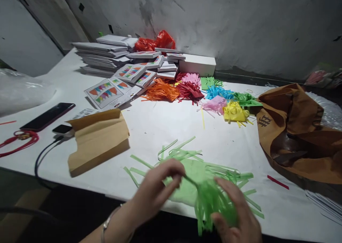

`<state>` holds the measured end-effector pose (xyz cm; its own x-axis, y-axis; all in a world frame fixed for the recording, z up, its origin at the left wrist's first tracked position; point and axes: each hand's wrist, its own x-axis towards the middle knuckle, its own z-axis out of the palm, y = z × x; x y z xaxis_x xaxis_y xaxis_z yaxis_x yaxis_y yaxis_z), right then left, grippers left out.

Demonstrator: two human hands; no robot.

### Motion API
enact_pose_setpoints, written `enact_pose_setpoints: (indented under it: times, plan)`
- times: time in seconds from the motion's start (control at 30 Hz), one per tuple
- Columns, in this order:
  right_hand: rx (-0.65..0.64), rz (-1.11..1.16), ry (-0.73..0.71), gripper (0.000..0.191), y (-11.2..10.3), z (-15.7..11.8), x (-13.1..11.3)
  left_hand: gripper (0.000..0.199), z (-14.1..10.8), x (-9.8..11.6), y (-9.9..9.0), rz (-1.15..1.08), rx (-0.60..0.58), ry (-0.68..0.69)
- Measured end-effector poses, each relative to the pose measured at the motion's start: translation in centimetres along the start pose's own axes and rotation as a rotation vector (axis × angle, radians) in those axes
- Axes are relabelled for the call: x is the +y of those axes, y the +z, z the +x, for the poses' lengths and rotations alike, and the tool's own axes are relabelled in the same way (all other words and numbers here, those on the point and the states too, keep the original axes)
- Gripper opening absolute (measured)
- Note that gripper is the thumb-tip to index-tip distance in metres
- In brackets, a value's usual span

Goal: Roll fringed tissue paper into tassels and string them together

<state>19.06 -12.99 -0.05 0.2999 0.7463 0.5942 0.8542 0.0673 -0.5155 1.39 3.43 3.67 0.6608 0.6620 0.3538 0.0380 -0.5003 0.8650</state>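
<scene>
My left hand [159,186], with a bangle at the wrist, pinches a thin end of green tissue paper between thumb and fingers. On the right, my right hand [237,209] curls around a bunch of green tissue-paper fringe [207,203], whose strips hang over the table's front edge. Motion blurs both hands a little. Under them a flat pale-green sheet of tissue paper [184,191] lies on the white table, with cut strips [235,173] spread out from its sides.
Folded fringe bundles lie farther back, among them an orange one [162,90] and a yellow one [235,112]. Behind are stacked white packets [103,54]. A brown paper piece [98,143] and a phone [48,116] lie left. A brown bag [278,111] stands right.
</scene>
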Motion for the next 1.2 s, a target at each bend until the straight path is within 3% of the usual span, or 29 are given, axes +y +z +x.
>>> enact_pose_setpoints:
  times: [0.07, 0.13, 0.2, 0.27, 0.3, 0.37, 0.4, 0.47, 0.5, 0.57, 0.67, 0.8, 0.9, 0.97, 1.07, 1.13, 1.2]
  plan:
    - [0.108, -0.078, 0.128, 0.041, -0.2, -0.4, 0.6, 0.006, 1.6, -1.7, -2.7, 0.032, 0.334, -0.111]
    - [0.102, -0.106, 0.098, 0.029, -0.1, -0.7, 1.2, 0.014, 3.1, -3.7, -5.8, 0.179, 0.624, -0.171]
    - [-0.024, -0.108, -0.074, 0.025, 0.6, -0.9, 1.6, 0.025, 3.9, -5.3, -8.4, 0.326, 0.721, -0.198]
    - [-0.162, -0.13, -0.295, 0.029, 1.7, -1.0, 1.9, 0.034, 3.7, -5.9, -9.4, 0.505, 0.749, -0.152]
    - [-0.206, -0.157, -0.387, 0.033, 2.4, -1.0, 1.9, 0.036, 3.2, -5.8, -9.1, 0.581, 0.731, -0.09]
    - [-0.229, -0.207, -0.508, 0.034, 3.5, -0.9, 2.1, 0.037, 1.6, -4.9, -7.2, 0.67, 0.548, 0.082]
    - [-0.208, -0.215, -0.533, 0.033, 3.9, -0.8, 2.3, 0.034, 0.6, -4.3, -5.7, 0.629, 0.354, 0.159]
    - [-0.168, -0.198, -0.543, 0.029, 4.4, -0.8, 2.6, 0.042, -1.1, -2.9, -2.2, 0.548, -0.167, 0.256]
    - [-0.158, -0.184, -0.541, 0.029, 4.4, -0.8, 2.8, 0.051, -1.8, -2.4, -0.6, 0.542, -0.337, 0.277]
    - [-0.165, -0.168, -0.544, 0.027, 4.0, -0.9, 3.3, 0.058, -2.6, -1.9, 1.8, 0.56, -0.512, 0.247]
    - [-0.219, -0.19, -0.6, 0.024, 3.1, -1.4, 4.3, 0.063, -2.4, -3.1, 2.4, 0.651, -0.507, 0.189]
    - [-0.255, -0.251, -0.668, 0.021, 2.7, -2.5, 5.6, 0.061, -1.2, -6.5, -0.6, 0.944, -0.325, -0.032]
    - [-0.257, -0.304, -0.682, 0.02, 2.7, -2.8, 6.1, 0.053, -1.5, -7.3, -2.5, 1.089, -0.128, -0.134]
    - [-0.251, -0.324, -0.677, 0.019, 2.8, -2.7, 6.2, 0.061, -2.3, -6.4, -2.4, 1.017, -0.126, -0.024]
    - [-0.236, -0.305, -0.673, 0.022, 2.9, -2.4, 6.1, 0.08, -3.9, -4.4, -0.1, 0.766, -0.372, 0.238]
    - [-0.229, -0.257, -0.595, 0.025, 2.9, -2.4, 5.6, 0.052, -4.4, -3.7, 1.7, 0.643, -0.427, 0.296]
    - [-0.215, -0.212, -0.433, 0.022, 3.1, -2.5, 5.0, 0.021, -4.3, -3.6, 2.9, 0.561, -0.375, 0.267]
